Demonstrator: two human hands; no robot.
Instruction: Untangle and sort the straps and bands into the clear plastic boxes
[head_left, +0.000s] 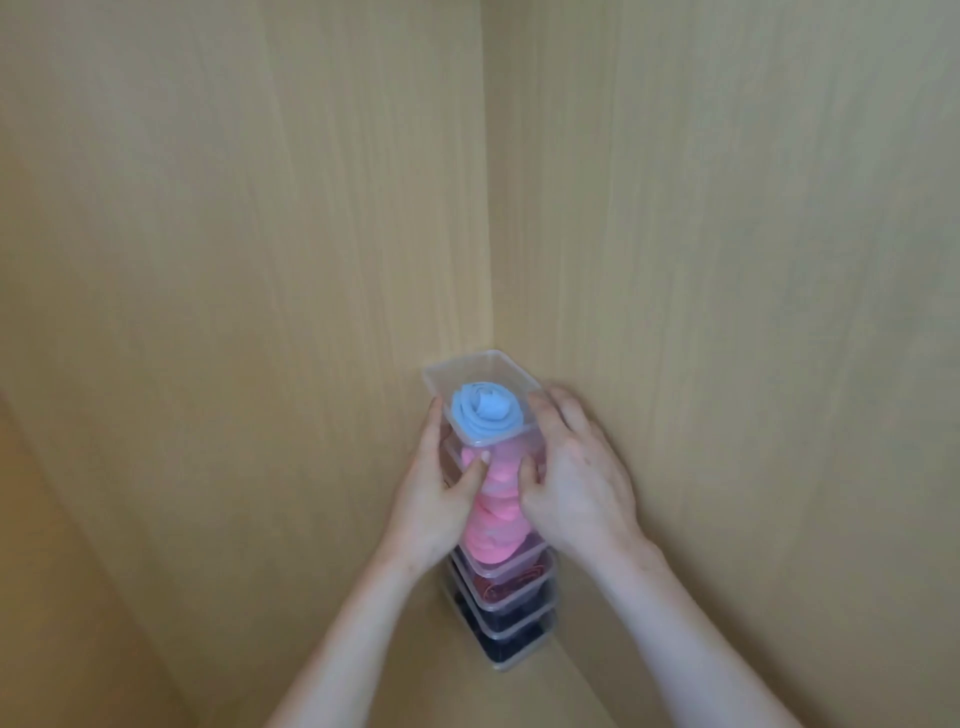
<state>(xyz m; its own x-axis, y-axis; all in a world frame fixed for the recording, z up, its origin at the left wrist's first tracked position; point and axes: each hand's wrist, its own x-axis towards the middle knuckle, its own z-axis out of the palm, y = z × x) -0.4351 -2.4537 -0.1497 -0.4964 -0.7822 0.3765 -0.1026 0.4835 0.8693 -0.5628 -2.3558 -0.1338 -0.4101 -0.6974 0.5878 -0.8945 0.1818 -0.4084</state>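
- A stack of clear boxes (498, 618) stands upright in the far corner where two wooden panels meet, the left panel (234, 260) and the right panel (727, 260). The stack touches, or nearly touches, both.
- The top box (519, 365) is open and holds a blue band (480, 413) rolled into a coil, lying at the near end of the box.
- Pink bands (493, 530) show through the clear walls just below it, between the two hands.
- Lower in the stack sits a box with a reddish coiled band (511, 583), and under that are boxes with dark contents (511, 642) that are too dim to make out.
- The left hand (436, 499) grips the left side of the stack's upper part. Its thumb is bent across the near face and its fingers are curled round the side.
- The right hand (576, 483) grips the right side at the same height, fingers wrapped over the edge beside the top box and thumb on the near face.
- Both forearms reach in from the near edge.
- The bottom box rests on the wooden base (649, 691) of the corner.
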